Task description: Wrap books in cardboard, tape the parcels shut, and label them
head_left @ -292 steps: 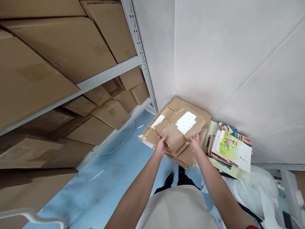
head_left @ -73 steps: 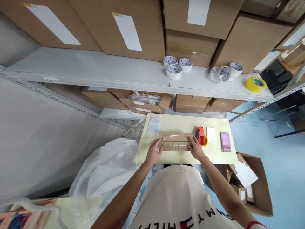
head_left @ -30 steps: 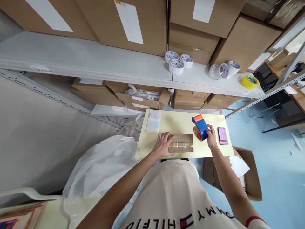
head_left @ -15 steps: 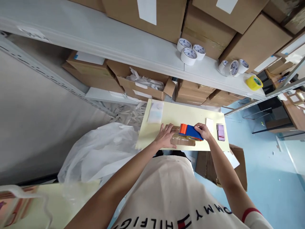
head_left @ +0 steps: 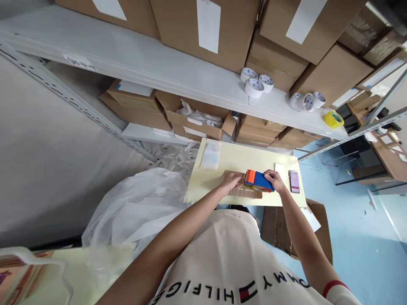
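Note:
My right hand (head_left: 274, 180) grips a blue and orange tape dispenser (head_left: 263, 181) by its right end, above a flat brown cardboard box (head_left: 244, 193). The box lies near the front edge of the pale yellow table (head_left: 203, 190). Just left of the dispenser's orange front, my left hand (head_left: 231, 182) is closed, its fingers curled over the box. Whatever is between those fingers is hidden. A small white card (head_left: 280, 170) and a phone (head_left: 294, 181) lie right of my right hand.
A translucent white packet (head_left: 210, 155) lies at the table's back left. Behind stands a grey shelf (head_left: 197, 72) with cardboard boxes, white tape rolls (head_left: 254, 87) and a yellow roll (head_left: 333, 119). Plastic sheeting (head_left: 136, 203) heaps at left; an open carton (head_left: 280, 224) stands below right.
My left hand, spread flat on the box before, has closed and moved slightly right, up to the dispenser's front. My right hand still holds the dispenser. The view has tilted slightly upward.

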